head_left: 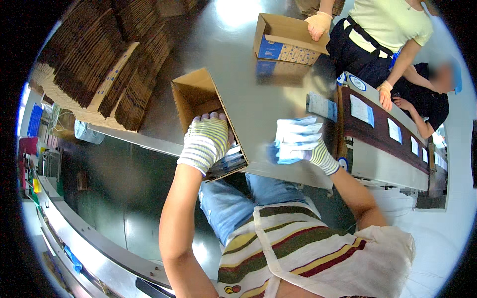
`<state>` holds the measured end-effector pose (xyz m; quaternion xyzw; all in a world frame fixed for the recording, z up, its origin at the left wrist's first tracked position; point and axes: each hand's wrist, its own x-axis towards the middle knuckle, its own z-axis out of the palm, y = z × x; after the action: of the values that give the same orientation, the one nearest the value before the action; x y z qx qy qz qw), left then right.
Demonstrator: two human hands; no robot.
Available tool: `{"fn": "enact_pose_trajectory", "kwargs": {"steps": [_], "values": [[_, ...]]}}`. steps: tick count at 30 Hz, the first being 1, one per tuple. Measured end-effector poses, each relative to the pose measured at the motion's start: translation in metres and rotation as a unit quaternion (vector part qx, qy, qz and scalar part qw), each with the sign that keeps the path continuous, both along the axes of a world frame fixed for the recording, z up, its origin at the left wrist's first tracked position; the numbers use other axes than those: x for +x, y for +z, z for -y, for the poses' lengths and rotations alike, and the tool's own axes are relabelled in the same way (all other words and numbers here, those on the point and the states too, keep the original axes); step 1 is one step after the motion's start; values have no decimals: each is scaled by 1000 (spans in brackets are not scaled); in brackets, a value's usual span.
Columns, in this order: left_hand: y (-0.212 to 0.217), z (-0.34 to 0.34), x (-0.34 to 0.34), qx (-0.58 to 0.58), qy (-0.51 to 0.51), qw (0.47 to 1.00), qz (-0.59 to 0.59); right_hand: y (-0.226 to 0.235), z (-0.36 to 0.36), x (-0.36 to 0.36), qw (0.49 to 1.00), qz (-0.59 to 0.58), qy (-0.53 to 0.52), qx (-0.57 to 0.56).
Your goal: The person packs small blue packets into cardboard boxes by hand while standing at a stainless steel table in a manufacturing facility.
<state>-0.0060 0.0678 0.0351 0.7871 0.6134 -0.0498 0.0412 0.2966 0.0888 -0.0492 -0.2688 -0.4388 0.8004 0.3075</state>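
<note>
My left hand [204,141], in a striped glove with bare fingertips, reaches into an open cardboard box [195,90] at the table's near edge. Its fingers lie stretched out side by side; the palm is hidden. Beneath this hand, at the box's near end, blue-and-white packets [231,160] show. To the right, my right hand [322,158], in a matching glove, is closed round a fanned stack of several flat white-and-blue packets [297,139] above the metal table [226,64]. A single packet [322,106] lies just beyond, by the end of the conveyor.
Packets ride spaced out on the dark conveyor belt [380,130] at right. Folded cardboard boxes [107,64] stand stacked at far left. A co-worker's gloved hand [318,25] touches another open box [288,42]; the other gloved hand [385,94] is over the conveyor. Another person sits beyond.
</note>
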Motion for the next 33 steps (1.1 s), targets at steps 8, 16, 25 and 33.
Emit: {"fn": "enact_pose_trajectory", "kwargs": {"steps": [8, 16, 25, 33], "values": [[10, -2, 1, -80, 41, 996, -8, -8, -35, -40, 984, 67, -70, 151], [15, 2, -2, -97, 56, 994, 19, 121, -90, -176, 911, 22, -68, 405], [-6, -1, -1, -12, 23, 997, 76, 109, -76, -225, 697, 379, 14, 609], [2, -4, 11, 1, -49, 996, 69, 120, -94, -207, 529, 481, 196, 671]]}}
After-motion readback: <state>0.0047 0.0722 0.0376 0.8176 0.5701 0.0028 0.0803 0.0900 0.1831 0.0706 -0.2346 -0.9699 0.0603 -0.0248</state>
